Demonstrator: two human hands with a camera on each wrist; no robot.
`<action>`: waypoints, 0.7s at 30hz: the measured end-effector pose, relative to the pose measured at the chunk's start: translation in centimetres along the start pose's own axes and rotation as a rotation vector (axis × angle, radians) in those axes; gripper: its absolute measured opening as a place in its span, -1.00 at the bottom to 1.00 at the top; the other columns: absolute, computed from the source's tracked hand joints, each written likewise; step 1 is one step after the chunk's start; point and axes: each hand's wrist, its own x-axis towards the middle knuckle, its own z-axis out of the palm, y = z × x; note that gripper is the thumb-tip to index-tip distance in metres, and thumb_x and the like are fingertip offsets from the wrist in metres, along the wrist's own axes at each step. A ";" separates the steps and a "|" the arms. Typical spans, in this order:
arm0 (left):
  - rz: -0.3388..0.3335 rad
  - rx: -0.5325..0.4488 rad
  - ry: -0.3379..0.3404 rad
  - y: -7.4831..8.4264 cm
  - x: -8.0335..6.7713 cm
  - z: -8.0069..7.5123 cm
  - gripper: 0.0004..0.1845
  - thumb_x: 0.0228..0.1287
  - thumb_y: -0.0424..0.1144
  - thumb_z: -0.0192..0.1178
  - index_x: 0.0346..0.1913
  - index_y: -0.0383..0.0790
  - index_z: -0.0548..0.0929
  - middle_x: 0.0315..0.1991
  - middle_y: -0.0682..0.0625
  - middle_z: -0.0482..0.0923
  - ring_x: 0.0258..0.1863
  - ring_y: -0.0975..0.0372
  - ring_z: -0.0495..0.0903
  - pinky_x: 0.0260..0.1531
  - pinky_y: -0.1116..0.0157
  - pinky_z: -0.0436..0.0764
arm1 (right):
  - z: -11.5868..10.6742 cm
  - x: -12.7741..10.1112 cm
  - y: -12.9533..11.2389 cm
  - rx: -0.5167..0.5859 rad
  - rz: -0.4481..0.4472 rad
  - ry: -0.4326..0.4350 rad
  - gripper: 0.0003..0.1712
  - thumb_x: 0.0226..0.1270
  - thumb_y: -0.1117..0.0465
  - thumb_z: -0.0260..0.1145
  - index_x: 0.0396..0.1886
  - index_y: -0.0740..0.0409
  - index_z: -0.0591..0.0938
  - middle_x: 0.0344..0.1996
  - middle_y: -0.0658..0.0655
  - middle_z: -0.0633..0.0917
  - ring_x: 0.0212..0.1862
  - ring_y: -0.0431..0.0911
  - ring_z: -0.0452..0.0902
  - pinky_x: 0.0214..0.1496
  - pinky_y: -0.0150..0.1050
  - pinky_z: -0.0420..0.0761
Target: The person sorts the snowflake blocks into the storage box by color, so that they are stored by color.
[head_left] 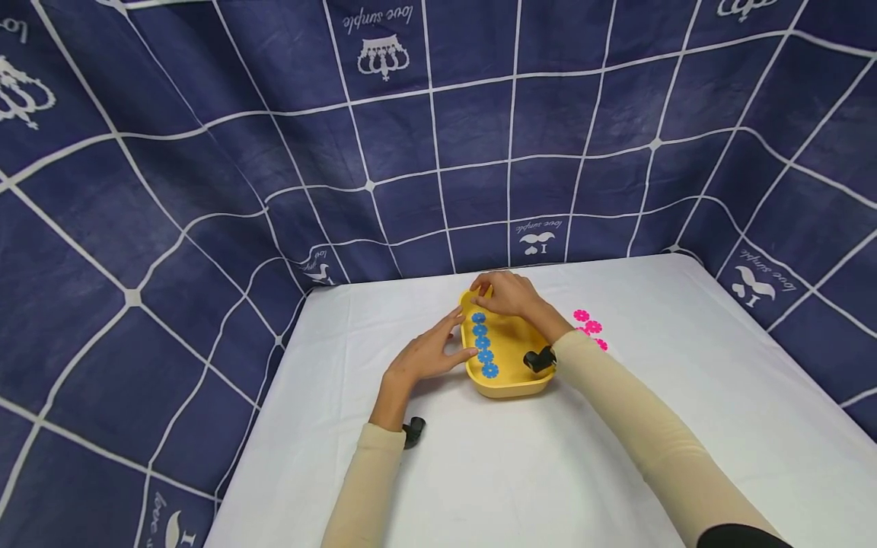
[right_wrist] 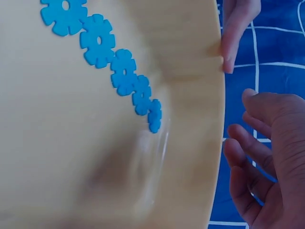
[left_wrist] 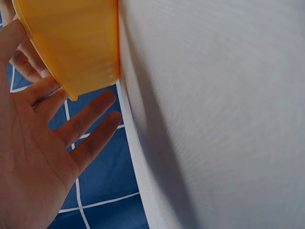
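A yellow tray (head_left: 510,391) with rounded corners sits on the table. Along its left side lies a row of several blue flower-shaped discs (head_left: 483,343), notched at the edge and holed in the middle. My left hand (head_left: 423,355) is at the tray's left rim, thumb over the edge; its other fingers spread outside the wall in the left wrist view. Over the far end of the tray is my right hand (head_left: 505,294). Its fingers bend loosely beside the rim in the right wrist view, and nothing shows between them.
Several pink flower-shaped discs (head_left: 591,326) lie right of the tray, partly hidden behind the right forearm. A white cloth covers the table (head_left: 507,472). Dark blue checked curtains (head_left: 473,152) hang behind it and at both sides.
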 end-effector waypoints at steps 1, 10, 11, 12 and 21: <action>0.003 -0.004 0.001 0.0 0.0 0.0 -0.01 0.25 0.45 0.13 0.63 0.15 0.05 0.56 0.25 0.14 0.29 0.20 0.53 0.24 -0.06 0.51 | -0.1 0.0 -0.1 0.004 -0.006 0.001 -0.63 0.30 -0.12 0.41 0.03 -0.12 0.75 -0.23 -0.07 0.77 -0.22 -0.11 0.64 -0.18 -0.11 0.65; -0.011 -0.017 0.010 0.1 0.2 0.1 -0.03 0.26 0.38 0.20 0.62 0.13 0.07 0.57 0.28 0.11 0.29 0.22 0.52 0.26 -0.07 0.49 | -0.6 -0.3 -0.2 0.017 -0.014 -0.005 -0.59 0.32 -0.15 0.39 0.08 -0.12 0.73 -0.15 -0.02 0.77 -0.26 -0.10 0.63 -0.21 -0.13 0.65; -0.015 -0.018 0.009 0.1 0.2 0.2 -0.02 0.26 0.38 0.20 0.63 0.13 0.06 0.57 0.28 0.12 0.29 0.23 0.52 0.26 -0.06 0.49 | -0.7 -0.4 -0.2 0.017 -0.010 -0.006 -0.59 0.32 -0.16 0.39 0.08 -0.12 0.73 -0.15 -0.02 0.77 -0.26 -0.10 0.63 -0.21 -0.13 0.66; -0.019 -0.018 0.009 0.2 0.2 0.2 -0.01 0.26 0.38 0.20 0.63 0.13 0.05 0.56 0.28 0.15 0.29 0.23 0.52 0.27 -0.06 0.48 | -0.8 -0.5 -0.2 0.020 -0.005 -0.006 -0.58 0.32 -0.16 0.39 0.08 -0.12 0.73 -0.16 -0.03 0.77 -0.27 -0.10 0.63 -0.20 -0.12 0.66; -0.026 -0.008 0.002 0.1 0.3 0.1 -0.04 0.25 0.42 0.17 0.61 0.17 0.10 0.58 0.30 0.07 0.31 0.22 0.51 0.28 -0.07 0.47 | -1.7 -1.5 0.5 0.025 0.024 0.011 -0.57 0.32 -0.18 0.39 0.09 -0.13 0.72 -0.13 -0.03 0.76 -0.24 -0.10 0.63 -0.18 -0.11 0.66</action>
